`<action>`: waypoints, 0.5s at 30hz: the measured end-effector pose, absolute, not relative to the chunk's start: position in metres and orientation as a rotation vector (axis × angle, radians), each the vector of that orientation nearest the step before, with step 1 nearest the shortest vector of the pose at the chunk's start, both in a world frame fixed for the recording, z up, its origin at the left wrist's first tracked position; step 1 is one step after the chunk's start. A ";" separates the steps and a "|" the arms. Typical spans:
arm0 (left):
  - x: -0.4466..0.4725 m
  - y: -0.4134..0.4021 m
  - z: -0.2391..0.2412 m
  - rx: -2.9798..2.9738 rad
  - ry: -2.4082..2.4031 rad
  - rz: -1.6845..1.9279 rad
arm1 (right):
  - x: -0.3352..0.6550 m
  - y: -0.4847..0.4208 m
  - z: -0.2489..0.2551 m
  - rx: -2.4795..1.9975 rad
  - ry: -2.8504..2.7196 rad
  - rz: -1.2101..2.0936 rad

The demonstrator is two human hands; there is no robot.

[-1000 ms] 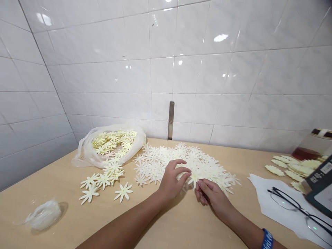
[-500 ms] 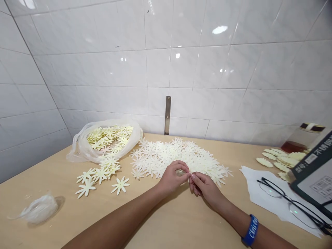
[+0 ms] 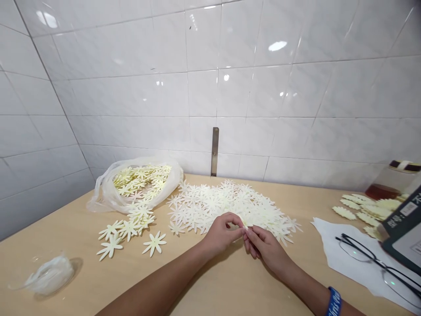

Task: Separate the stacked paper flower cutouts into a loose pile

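Note:
My left hand point(image 3: 223, 232) and my right hand point(image 3: 265, 245) meet fingertip to fingertip over the near edge of a heap of white flower cutouts point(image 3: 210, 206). Both hands are closed in a pinch. Between the fingertips shows a small bit of a pale yellow flower cutout point(image 3: 243, 222); the fingers hide most of it. To the left, a single pale yellow flower point(image 3: 154, 244) lies flat on the table, beside a loose cluster of similar flowers point(image 3: 129, 229).
A clear plastic bag point(image 3: 101, 193) spills yellowish flowers at the back left. A string bundle or pale wad point(image 3: 51, 274) lies front left. On the right are eyeglasses point(image 3: 378, 262) on white paper point(image 3: 324, 235), oval scalloped cutouts point(image 3: 371, 210), a dark box point(image 3: 403, 228) and a jar point(image 3: 388, 184).
The view has tilted and shifted slightly, so everything sits a little lower in it. Both hands stay pinched together, and a bit more pale yellow now shows at the fingertips.

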State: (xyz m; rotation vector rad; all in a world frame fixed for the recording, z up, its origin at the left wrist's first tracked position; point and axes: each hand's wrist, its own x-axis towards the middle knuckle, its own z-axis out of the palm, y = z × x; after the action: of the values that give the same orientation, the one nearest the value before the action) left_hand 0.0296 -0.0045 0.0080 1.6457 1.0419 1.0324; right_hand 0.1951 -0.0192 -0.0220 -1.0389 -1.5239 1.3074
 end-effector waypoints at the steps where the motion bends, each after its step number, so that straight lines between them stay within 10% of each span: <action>1: 0.029 -0.004 0.008 1.619 1.026 1.012 | 0.195 -0.019 -0.022 -1.036 -1.525 1.310; 15: 0.017 0.017 0.000 1.270 1.050 1.366 | 0.197 -0.017 -0.023 -1.059 -1.407 1.386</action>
State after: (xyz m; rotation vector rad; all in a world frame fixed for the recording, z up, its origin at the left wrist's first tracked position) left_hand 0.0171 0.0168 -0.0001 1.2702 1.0503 1.3660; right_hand 0.1970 -0.0165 -0.0226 -1.0592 -1.4075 1.3860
